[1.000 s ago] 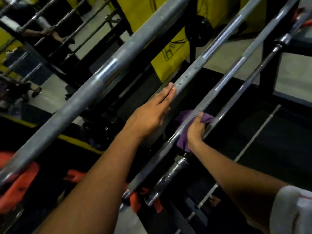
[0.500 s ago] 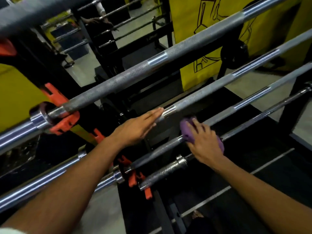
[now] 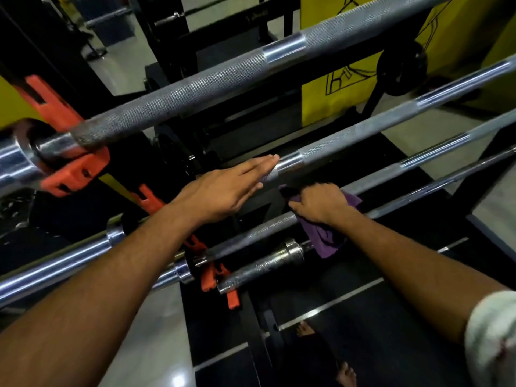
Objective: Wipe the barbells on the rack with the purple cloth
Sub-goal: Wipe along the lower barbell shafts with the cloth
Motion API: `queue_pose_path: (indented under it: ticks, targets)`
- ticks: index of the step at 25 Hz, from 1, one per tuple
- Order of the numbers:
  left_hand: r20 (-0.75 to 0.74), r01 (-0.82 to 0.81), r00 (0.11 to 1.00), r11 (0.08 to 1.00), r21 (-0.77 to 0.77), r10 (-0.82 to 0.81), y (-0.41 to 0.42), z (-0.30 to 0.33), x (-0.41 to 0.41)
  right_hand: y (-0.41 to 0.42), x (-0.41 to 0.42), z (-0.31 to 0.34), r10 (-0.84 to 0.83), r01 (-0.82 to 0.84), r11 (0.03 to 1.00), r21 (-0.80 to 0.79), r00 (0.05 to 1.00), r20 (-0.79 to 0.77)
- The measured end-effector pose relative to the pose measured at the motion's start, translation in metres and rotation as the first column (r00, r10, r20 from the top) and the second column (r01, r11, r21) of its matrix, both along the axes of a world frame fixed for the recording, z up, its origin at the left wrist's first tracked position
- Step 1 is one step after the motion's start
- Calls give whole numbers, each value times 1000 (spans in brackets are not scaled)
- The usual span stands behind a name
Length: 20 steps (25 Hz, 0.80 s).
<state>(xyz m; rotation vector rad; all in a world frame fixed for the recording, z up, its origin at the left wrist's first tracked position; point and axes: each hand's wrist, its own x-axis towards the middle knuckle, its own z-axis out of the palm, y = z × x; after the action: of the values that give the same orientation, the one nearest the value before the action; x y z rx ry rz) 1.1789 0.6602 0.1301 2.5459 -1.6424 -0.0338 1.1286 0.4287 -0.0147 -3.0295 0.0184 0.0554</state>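
From the head view, four barbells run slantwise from lower left to upper right, stacked like steps on a black rack (image 3: 173, 46) with orange hooks (image 3: 74, 170) at the left end. The top barbell (image 3: 195, 90) is nearest the camera, its knurled shaft well apart from the second barbell (image 3: 349, 141) below it, with dark open room between the two. The left hand (image 3: 223, 188) lies flat with its fingers (image 3: 262, 163) straight and together, their tips touching the second barbell at the edge of a smooth ring. The gap from there down to the third barbell (image 3: 251, 236) is narrower. The right hand (image 3: 321, 203) grips the third barbell through the purple cloth (image 3: 325, 238), fingers curled over the top and clamped on cloth and shaft alike; a loose end of cloth hangs below the bar, just above the fourth barbell (image 3: 262, 265), which lies close under the third. The fourth bar's chrome sleeve ends short, near the orange hooks. Below the bars are a black floor mat (image 3: 363, 317) with pale stripes and grey tiled floor (image 3: 156, 344) to the left. A yellow panel (image 3: 460, 32) stands behind the rack at upper right. A white sleeve (image 3: 491, 339) edges the right arm.
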Motion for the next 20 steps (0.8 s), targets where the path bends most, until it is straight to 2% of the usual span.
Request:
queue_pose_path:
  ticks: [2, 4, 7, 9, 10, 11, 12, 13, 14, 15, 16, 17, 18, 20]
  targets:
    - [-8, 17, 1000, 1000, 18, -17, 1, -2, 3, -1, -29, -19, 49, -47, 999, -13, 970, 239]
    - [-4, 26, 1000, 1000, 15, -26, 1, -4, 4, 0, -48, -35, 47, -74, 996, 58, 923, 383]
    - [-4, 34, 999, 999, 5, -34, 0, -4, 4, 18, -45, -41, -162, 58, 960, 273, 912, 376]
    - [-2, 42, 999, 999, 1, -42, 0, -5, 5, 32, -58, -47, -290, 89, 862, 498, 893, 343]
    - [1, 43, 999, 999, 1, -43, 1, -5, 5, 39, -72, -52, -290, 23, 796, 605, 891, 348]
    - [3, 45, 999, 999, 1, -45, 1, -5, 4, 47, -89, -60, -290, -43, 701, 711, 895, 339]
    - [7, 47, 999, 999, 0, -47, 1, -5, 4, 57, -109, -61, -316, -70, 548, 834, 905, 284]
    - [11, 48, 999, 999, 2, -48, 1, -4, 4, 71, -128, -61, -394, 4, 332, 943, 909, 135]
    - [19, 47, 999, 999, 8, -48, 1, -5, 5, 82, -140, -55, -502, 152, 42, 988, 858, -111]
    - [26, 43, 999, 999, 10, -44, 1, -4, 5, 88, -144, -50, -565, 310, -251, 917, 722, -399]
    - [29, 38, 999, 999, 11, -39, 1, -4, 4, 88, -143, -47, -524, 392, -496, 775, 576, -627]
    - [29, 33, 999, 999, 13, -34, 1, -4, 3, 83, -136, -44, -425, 394, -679, 619, 476, -770]
    - [31, 28, 999, 999, 17, -28, 1, -4, 3, 77, -126, -37, -340, 359, -775, 520, 456, -822]
    - [38, 13, 999, 1000, 23, -14, 1, -3, 2, 64, -99, -10, -311, 268, -842, 468, 468, -827]
